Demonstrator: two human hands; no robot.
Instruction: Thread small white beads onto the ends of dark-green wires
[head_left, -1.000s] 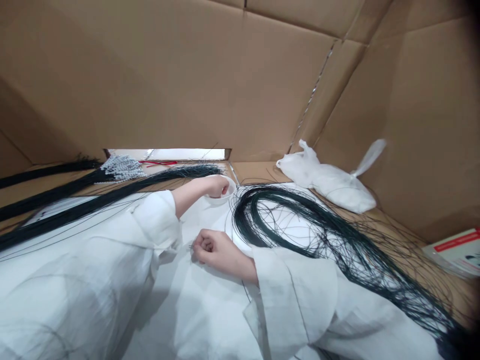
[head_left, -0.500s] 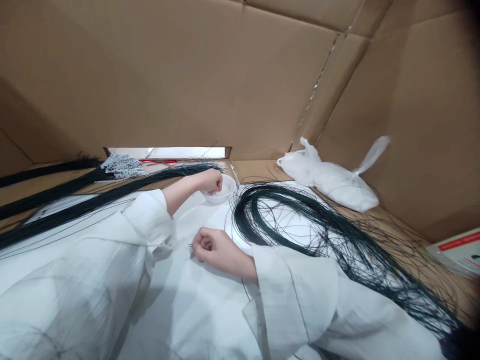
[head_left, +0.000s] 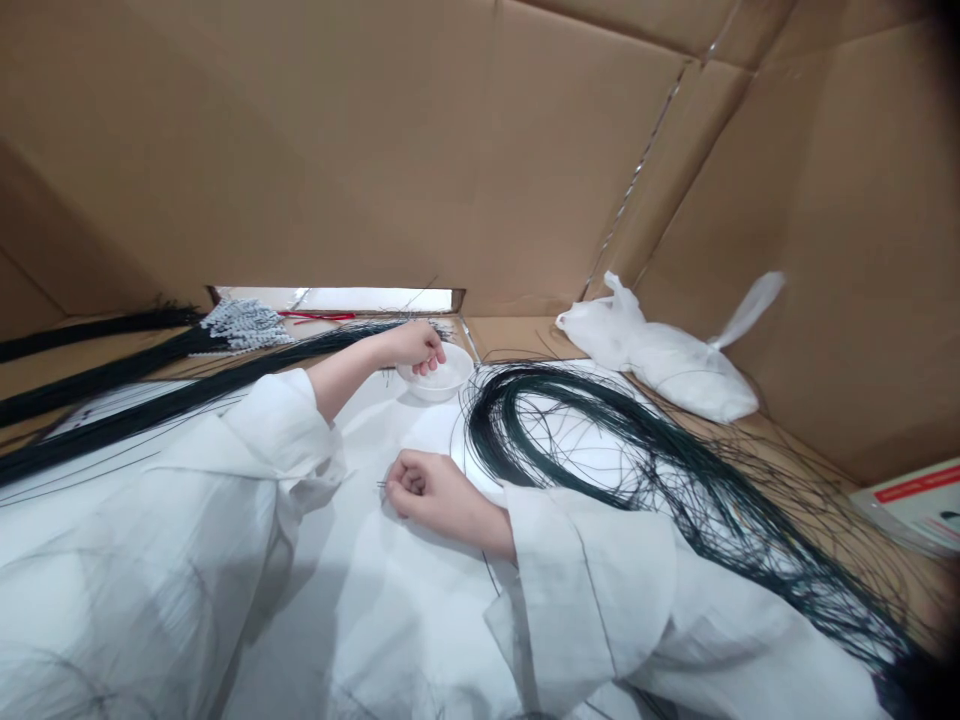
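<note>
Fingers of the left hand [head_left: 415, 346] pinch over the white bowl [head_left: 442, 380]; right hand [head_left: 424, 490] clenches a thin wire [head_left: 382, 487].

Soft, even indoor light, wide-angle warp.
Bright strip thru far slot in cardboard wall [head_left: 375, 150]; white cloth [head_left: 405, 600] near blown out, soft shadows under sleeves. Edges bend, dark vignette at right corners; slight blur on plastic bag [head_left: 675, 365] far right.

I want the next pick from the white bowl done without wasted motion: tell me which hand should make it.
Left, probably. The left hand is already at the rim of the white bowl, fingertips pointing into it. The right hand rests closed on the white cloth, apparently pinching a thin wire end, nearer the body.
</note>
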